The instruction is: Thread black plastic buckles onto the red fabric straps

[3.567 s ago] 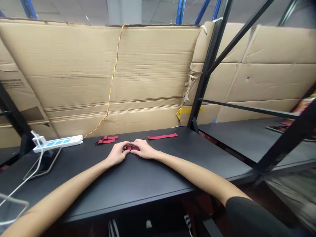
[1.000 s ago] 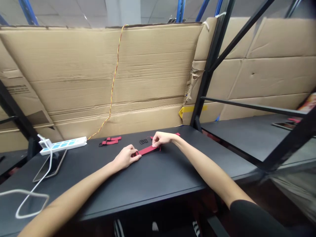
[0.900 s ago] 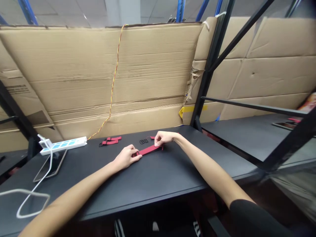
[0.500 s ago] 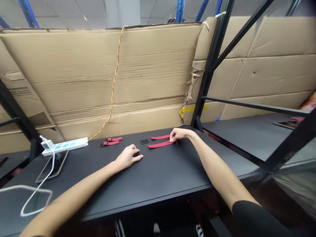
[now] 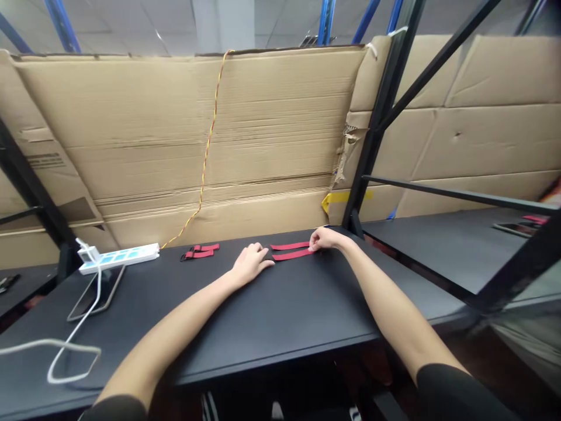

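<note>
Two red webbing straps lie side by side on the black tabletop, the near strap (image 5: 290,255) and the far strap (image 5: 289,245). My right hand (image 5: 323,240) is closed in a pinch at the right end of the near strap. To the left of the straps, my left hand (image 5: 250,264) rests low over the table, thumb stretched out and apart from the bent fingers. It covers the spot where small black buckles lay, and they are hidden now. Further left sit red straps with black buckles (image 5: 199,252).
A white power strip (image 5: 127,255) with a plugged-in charger stands at the back left, its white cable (image 5: 70,345) looping over a tablet (image 5: 94,295). Cardboard (image 5: 272,128) walls the back. A black metal post (image 5: 368,158) rises behind my right hand.
My left hand has moved right and away from me, over the loose black buckles. My right hand stays at the near strap's end. The view has shifted slightly.
</note>
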{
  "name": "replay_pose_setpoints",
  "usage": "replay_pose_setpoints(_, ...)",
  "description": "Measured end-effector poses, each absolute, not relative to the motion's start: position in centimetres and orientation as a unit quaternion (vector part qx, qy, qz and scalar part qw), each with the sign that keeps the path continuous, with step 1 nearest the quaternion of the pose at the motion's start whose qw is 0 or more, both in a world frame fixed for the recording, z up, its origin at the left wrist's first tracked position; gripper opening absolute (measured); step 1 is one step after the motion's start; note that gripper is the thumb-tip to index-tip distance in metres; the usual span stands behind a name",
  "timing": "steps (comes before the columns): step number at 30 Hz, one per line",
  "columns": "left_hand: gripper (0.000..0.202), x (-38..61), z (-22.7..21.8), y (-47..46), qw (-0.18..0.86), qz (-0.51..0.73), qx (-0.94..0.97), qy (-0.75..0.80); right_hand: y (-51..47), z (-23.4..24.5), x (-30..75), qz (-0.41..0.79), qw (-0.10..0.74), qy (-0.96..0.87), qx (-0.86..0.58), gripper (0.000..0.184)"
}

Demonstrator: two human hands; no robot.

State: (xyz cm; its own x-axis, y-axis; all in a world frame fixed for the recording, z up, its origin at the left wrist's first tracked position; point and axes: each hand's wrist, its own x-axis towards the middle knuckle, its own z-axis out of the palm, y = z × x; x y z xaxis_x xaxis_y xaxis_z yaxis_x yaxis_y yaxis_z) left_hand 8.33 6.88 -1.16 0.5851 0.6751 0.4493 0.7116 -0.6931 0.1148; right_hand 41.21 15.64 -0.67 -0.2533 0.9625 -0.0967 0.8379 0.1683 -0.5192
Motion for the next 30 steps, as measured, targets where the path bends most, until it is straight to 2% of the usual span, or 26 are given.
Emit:
replay_pose_setpoints(5,0.029,2.7,-0.6,6.8,0.116,-0.195,-0.824,-0.520,15.2,-0.1,40.9,0.208,0.112,-0.759,-0.607,0.024)
replay_pose_setpoints(8,0.053,-1.8,-0.4,6.2,0.170,-0.117,-0.767,-0.607,14.5,1.0,39.7,0.157,0.093,-0.753,-0.633,0.021)
replay_pose_setpoints(10,0.059,-4.2,-0.2,5.7,0.185,-0.060,-0.732,-0.653,13.8,2.0,38.5,0.089,0.085,-0.746,-0.654,0.020)
replay_pose_setpoints(12,0.055,-5.7,0.3,5.2,0.162,0.011,-0.709,-0.686,13.1,2.9,37.2,0.011,0.084,-0.744,-0.663,0.022)
replay_pose_setpoints(16,0.044,-6.5,1.5,3.9,0.143,0.045,-0.726,-0.671,11.7,4.2,34.1,-0.086,0.088,-0.772,-0.624,0.024)
replay_pose_setpoints(20,0.035,-5.6,1.6,2.6,0.126,0.014,-0.779,-0.614,9.9,4.6,30.5,-0.102,0.130,-0.824,-0.543,0.027)
replay_pose_setpoints(24,0.026,-4.1,1.1,1.8,0.065,-0.095,-0.832,-0.542,7.8,3.7,26.2,-0.068,0.168,-0.883,-0.433,0.031)
replay_pose_setpoints(30,0.046,-1.6,0.9,1.2,-0.108,-0.233,-0.842,-0.475,5.0,1.0,21.1,-0.017,0.203,-0.938,-0.282,0.048)
